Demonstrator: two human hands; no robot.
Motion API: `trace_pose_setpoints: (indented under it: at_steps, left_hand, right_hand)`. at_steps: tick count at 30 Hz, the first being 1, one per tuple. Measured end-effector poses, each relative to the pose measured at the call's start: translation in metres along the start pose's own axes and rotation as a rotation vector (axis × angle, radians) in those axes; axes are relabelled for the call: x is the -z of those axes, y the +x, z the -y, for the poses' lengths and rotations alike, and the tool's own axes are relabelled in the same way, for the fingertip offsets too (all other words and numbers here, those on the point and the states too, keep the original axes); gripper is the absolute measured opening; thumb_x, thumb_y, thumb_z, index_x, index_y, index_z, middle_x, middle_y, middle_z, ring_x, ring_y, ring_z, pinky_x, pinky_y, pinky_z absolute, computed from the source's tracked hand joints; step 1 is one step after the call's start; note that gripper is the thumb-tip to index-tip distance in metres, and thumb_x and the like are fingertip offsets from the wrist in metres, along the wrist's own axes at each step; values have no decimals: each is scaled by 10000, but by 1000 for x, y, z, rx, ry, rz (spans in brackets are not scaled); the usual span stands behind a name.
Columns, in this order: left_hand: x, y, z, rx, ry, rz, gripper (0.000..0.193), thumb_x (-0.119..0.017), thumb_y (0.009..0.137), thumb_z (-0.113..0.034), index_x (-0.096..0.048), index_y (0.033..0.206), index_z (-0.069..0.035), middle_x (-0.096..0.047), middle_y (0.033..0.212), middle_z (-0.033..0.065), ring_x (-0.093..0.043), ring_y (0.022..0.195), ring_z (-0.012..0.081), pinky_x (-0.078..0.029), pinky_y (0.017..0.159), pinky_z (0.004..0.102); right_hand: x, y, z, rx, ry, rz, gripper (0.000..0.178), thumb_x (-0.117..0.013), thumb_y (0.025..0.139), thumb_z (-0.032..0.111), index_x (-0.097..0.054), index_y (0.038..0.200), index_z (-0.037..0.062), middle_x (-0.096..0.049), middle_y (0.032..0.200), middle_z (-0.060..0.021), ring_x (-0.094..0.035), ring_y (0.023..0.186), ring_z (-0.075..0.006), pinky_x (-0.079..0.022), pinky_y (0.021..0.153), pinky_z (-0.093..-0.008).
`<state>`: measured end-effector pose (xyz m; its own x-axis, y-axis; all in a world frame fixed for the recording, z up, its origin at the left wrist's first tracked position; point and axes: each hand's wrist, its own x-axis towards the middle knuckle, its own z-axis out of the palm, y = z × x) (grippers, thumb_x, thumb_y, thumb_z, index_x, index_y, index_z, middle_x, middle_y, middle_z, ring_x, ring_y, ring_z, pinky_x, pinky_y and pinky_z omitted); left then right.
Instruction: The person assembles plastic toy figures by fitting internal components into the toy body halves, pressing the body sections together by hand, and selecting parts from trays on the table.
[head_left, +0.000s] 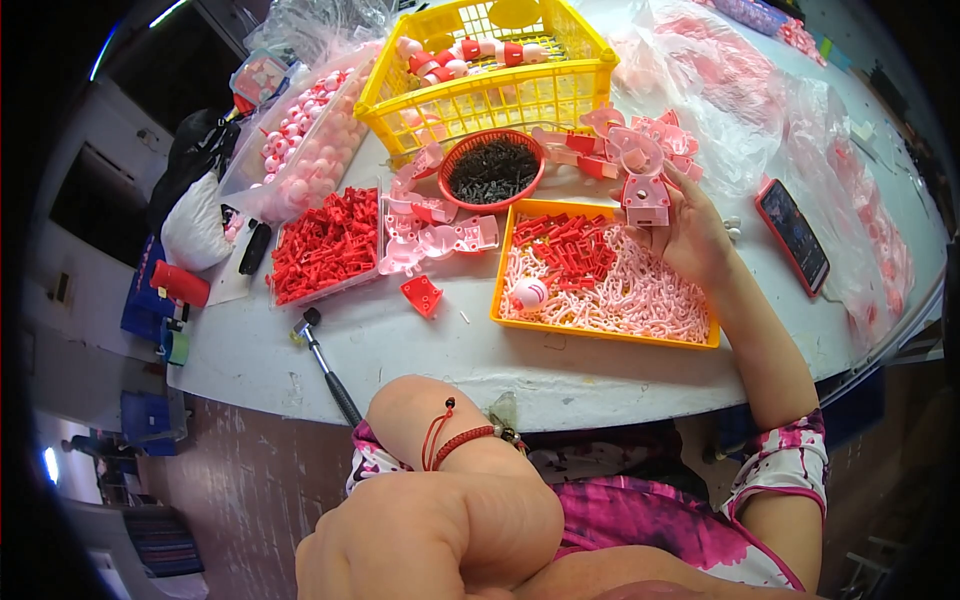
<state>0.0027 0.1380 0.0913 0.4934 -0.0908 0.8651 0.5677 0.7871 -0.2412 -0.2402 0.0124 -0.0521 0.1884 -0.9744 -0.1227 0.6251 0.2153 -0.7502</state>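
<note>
My right hand [692, 238] is raised over the far right corner of an orange tray [604, 337] and grips a pink moulded plastic part [646, 192]. The tray holds red clips [572, 250], pale pink pieces [640, 295] and a small pink-and-white ball [528, 293]. More pink shells [650, 135] lie just beyond the hand. My left hand [430, 540] is pulled back close to my body at the bottom of the view, fingers curled in, with nothing showing in it. A red cord bracelet [455, 440] circles that wrist.
A red bowl of dark screws [492, 170] sits before a yellow basket [480, 95]. A clear tray of red parts [325, 245], pink shells [430, 235], a loose red piece [422, 295], a small hammer [325, 365], a phone [792, 235] and bags of pink parts [740, 90] surround them.
</note>
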Motion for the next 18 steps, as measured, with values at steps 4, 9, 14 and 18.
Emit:
trace_pose_setpoints:
  at_steps: [4,9,14,18]
  left_hand:
    - [0,0,0,2,-12,-10,313,-538,717,108,-364,542,-85,-358,501,-56,-339,391,50,-257,393,184]
    - [0,0,-1,24,-9,-24,323,-548,720,110,-364,537,-83,-359,496,-53,-338,387,53,-256,391,185]
    - [0,0,-2,34,4,-22,324,-549,722,108,-364,537,-83,-359,496,-52,-340,387,54,-256,390,186]
    - [0,0,-1,40,-2,-17,323,-548,722,105,-363,536,-84,-360,497,-51,-341,388,54,-259,391,187]
  right_hand:
    - [-1,0,0,0,-1,1,520,-401,959,460,-470,1285,61,-624,1099,-136,-647,946,-248,-564,785,-331]
    - [-1,0,0,0,-5,-3,523,-401,958,463,-470,1285,60,-623,1102,-136,-647,944,-248,-563,784,-334]
    - [0,0,0,-3,0,23,529,-404,956,466,-469,1284,56,-622,1109,-140,-645,958,-257,-564,781,-333]
    - [-1,0,0,1,-11,-2,535,-407,954,468,-466,1286,52,-620,1114,-142,-645,963,-263,-564,783,-334]
